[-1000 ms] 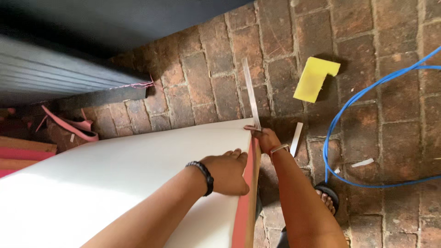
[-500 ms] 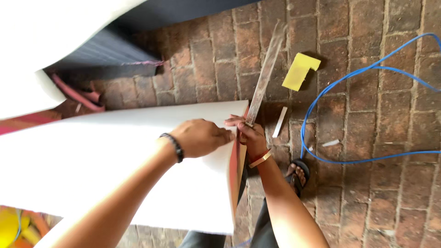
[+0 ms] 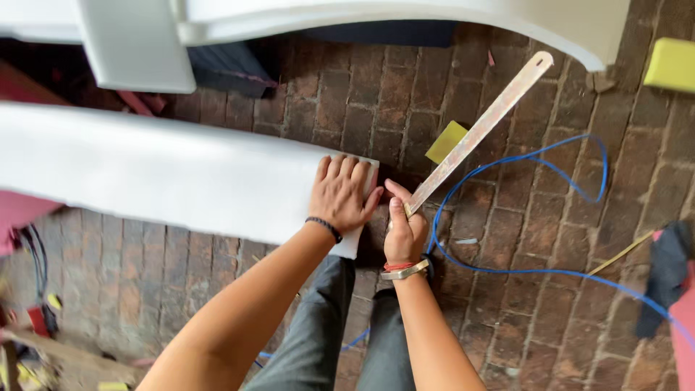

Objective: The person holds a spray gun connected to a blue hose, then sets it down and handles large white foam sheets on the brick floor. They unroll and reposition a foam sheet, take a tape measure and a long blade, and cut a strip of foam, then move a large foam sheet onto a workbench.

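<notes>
Left hand (image 3: 342,194) flat on white board (image 3: 166,174) edge; right hand (image 3: 404,230) grips ruler (image 3: 478,134).

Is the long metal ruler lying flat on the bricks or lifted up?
Lifted: the right hand grips one end of the metal ruler, which slants up over the brick floor.

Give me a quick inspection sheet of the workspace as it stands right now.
Surface: brick floor, worn, bits of debris.
Job's things: white panel lying across the view; long metal ruler angled up to the right.
Clutter: yellow blocks, dark cloth at right.
Grippers: left hand flat on the panel's end; right hand gripping the ruler's lower end.
Cables: blue cable looping over the bricks.
Surroundings: white moulded shapes above, pink board at left.
</notes>
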